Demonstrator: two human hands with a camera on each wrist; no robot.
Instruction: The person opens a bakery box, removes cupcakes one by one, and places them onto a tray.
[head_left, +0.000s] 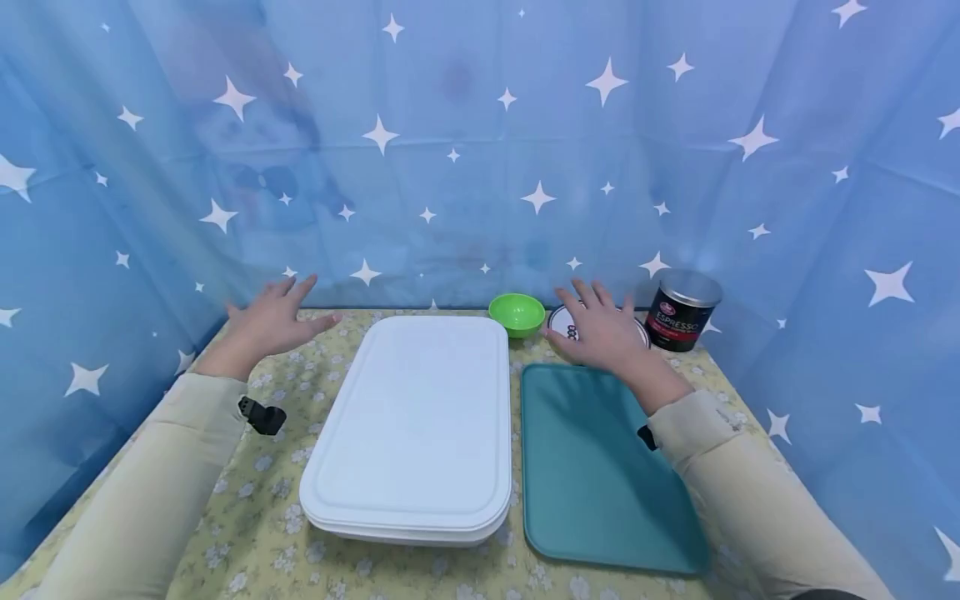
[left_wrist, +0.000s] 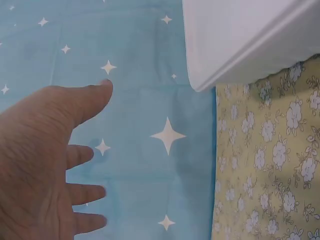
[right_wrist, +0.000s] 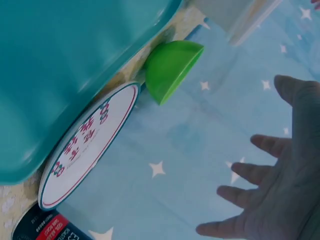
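Note:
My left hand (head_left: pixel 273 321) hovers over the table's back left with fingers spread, holding nothing. To its right lies a white lidded box (head_left: pixel 420 425), its lid on; the box's corner also shows in the left wrist view. With fingers spread and nothing held, my right hand (head_left: pixel 600 333) is above the back right. In the head view it overlaps a white plate (right_wrist: pixel 90 145) with a dark rim and red pattern. Beside the plate stands a green bowl (head_left: pixel 517 314). A teal tray (head_left: pixel 600 467) lies below the right wrist.
A black espresso can (head_left: pixel 681 312) with a silver lid stands at the back right corner. Yellow floral cloth (head_left: pixel 277 483) covers the table. A blue curtain (head_left: pixel 465 167) with white stars encloses the back and both sides.

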